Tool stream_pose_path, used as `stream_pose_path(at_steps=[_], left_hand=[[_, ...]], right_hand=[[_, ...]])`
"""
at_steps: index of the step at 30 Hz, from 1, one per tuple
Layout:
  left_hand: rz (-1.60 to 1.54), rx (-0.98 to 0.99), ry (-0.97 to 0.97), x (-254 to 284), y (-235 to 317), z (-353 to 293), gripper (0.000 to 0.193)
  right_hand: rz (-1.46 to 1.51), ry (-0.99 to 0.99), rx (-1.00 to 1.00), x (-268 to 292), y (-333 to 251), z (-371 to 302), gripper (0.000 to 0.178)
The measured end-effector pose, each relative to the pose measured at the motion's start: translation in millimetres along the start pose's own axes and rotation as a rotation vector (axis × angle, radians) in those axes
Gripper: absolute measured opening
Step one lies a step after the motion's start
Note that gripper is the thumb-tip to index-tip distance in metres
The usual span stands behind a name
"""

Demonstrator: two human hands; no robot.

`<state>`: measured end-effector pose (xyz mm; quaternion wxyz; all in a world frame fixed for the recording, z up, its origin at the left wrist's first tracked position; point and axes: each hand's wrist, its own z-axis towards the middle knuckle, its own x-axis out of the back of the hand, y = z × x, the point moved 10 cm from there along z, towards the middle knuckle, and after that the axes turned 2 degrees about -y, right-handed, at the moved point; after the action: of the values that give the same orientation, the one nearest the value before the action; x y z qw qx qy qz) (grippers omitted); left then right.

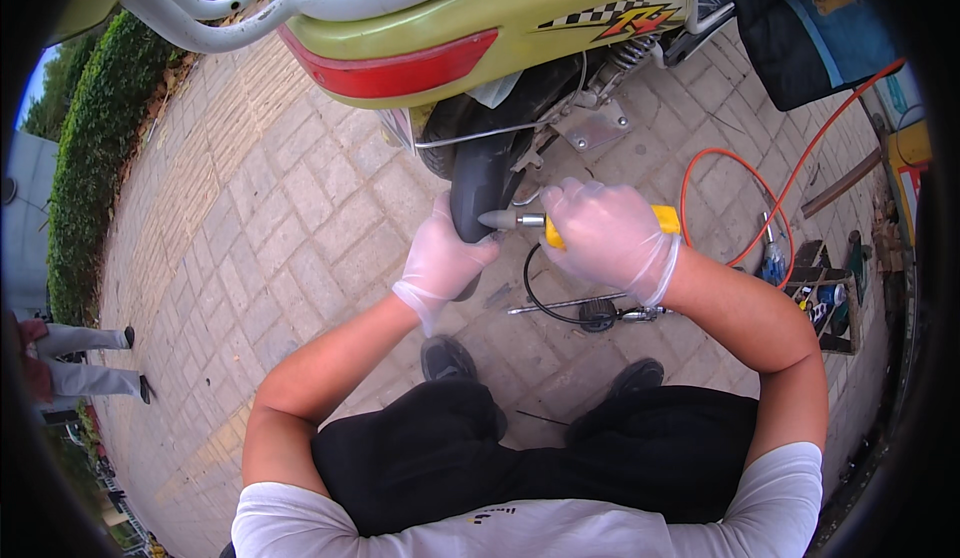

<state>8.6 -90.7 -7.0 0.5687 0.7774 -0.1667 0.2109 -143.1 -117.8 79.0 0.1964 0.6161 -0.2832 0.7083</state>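
A person in see-through gloves is working on the back tyre of a green scooter. The tyre is right in front of the person, under the scooter's tail. The job now looks to be rubbing or grinding one spot on the tyre with a yellow tool. The next move seems to call for a still tyre and a small, gentle push of the tool, so that its tip does not slip toward the other hand.

The left hand is on the near end of the tyre. Its fingers are bent around the rubber and clamped on it, with the thumb on the right side. I cannot see the fingertips behind the tyre.

The right hand is just to the right of the tyre. Its fingers are closed tight around the yellow tool. The tool's grey pointed tip reaches left to the tyre and looks to touch it, but I cannot tell for sure.

A round black gauge lies on the ground, nearer the person than the tyre and to its right. An orange hose curls farther to the tyre's right.
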Motion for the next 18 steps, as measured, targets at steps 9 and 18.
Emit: stream_pose_path(at_steps=[9,18], left_hand=[[-0.016,-0.004,0.000,0.4,-1.4,0.2,0.064],[0.027,-0.001,0.004,1.7,4.0,-1.0,0.065]], right_hand=[[-0.025,-0.041,-0.032,-3.9,8.0,-8.0,0.016],[-0.030,-0.038,-0.018,-1.6,2.0,-2.1,0.017]])
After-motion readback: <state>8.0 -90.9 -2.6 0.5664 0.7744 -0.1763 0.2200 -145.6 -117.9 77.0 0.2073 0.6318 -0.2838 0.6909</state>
